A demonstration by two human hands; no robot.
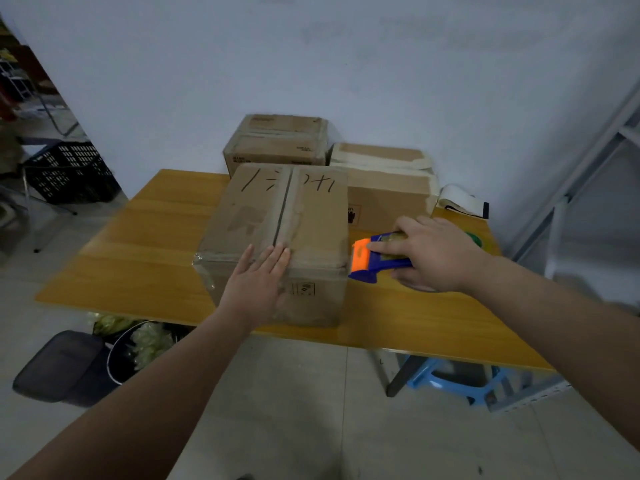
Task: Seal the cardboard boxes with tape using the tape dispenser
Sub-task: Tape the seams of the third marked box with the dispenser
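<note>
— Tape dispenser (379, 258)?
— On the desk (145, 237) toward its right edge, just beside the front box (277, 230). Right hand (436, 254) closes loosely over it, apparently to lift it.
— Left hand (258, 282)?
— Flat and open on the box's near top edge, gripping nothing; likely steadying it. Its seam looks already taped.
— Other boxes (346, 161)?
— Along the desk's far edge.

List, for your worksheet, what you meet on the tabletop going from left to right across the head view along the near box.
Bare table → left hand flat on the near cardboard box → orange and blue tape dispenser → right hand gripping it.
</note>
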